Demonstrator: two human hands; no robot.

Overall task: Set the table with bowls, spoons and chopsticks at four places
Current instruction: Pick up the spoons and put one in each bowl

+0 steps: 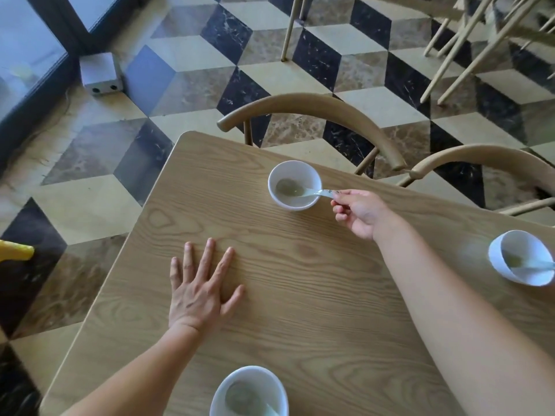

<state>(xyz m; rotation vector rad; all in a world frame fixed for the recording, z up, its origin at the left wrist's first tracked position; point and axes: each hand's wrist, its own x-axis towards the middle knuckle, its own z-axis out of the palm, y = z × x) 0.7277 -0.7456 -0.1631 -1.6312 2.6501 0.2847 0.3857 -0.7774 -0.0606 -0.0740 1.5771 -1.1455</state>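
Note:
A white bowl (pixel 294 185) stands near the far edge of the wooden table (pixel 315 295). A white spoon (pixel 312 192) lies with its scoop inside this bowl, and my right hand (pixel 359 212) pinches the end of its handle. My left hand (pixel 201 285) rests flat on the table with its fingers spread, holding nothing. A second white bowl (pixel 521 258) with a spoon in it sits at the right edge. A third bowl (pixel 249 391) with a spoon is at the near edge. No chopsticks are in view.
Two wooden chairs (pixel 315 115) (pixel 486 159) stand along the table's far side, more chair legs beyond. A small grey box (pixel 100 73) sits on the patterned tile floor at the left. A yellow object (pixel 15 250) pokes in at the left edge.

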